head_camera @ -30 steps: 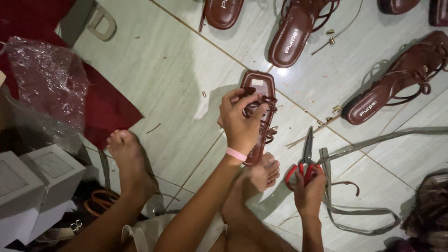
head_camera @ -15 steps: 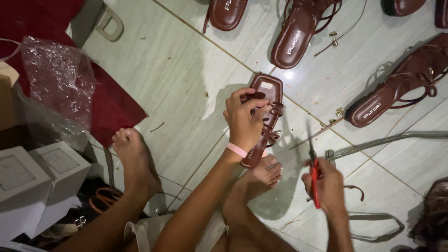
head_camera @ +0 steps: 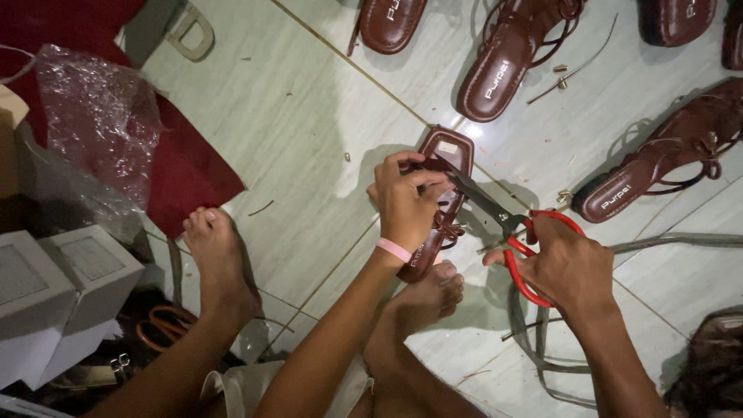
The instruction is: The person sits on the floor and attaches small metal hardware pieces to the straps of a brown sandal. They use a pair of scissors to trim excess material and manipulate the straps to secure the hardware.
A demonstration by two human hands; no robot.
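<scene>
At the scene's centre, on the tiled floor (head_camera: 294, 155), the left hand (head_camera: 404, 203) pinches the brown sandal (head_camera: 441, 203) by its strap, steadying it so the red-handled scissors (head_camera: 507, 228) gripped by the right hand (head_camera: 569, 267) can reach it.

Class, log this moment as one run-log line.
left hand: pinching strap on brown sandal | right hand: red-handled scissors, blades at strap | sandal: on tiled floor

Left hand (head_camera: 404, 203) pinching brown sandal (head_camera: 439, 203) strap, right hand (head_camera: 563, 263) holding red-handled scissors (head_camera: 507, 226) at it, tiled floor (head_camera: 294, 155)
</scene>
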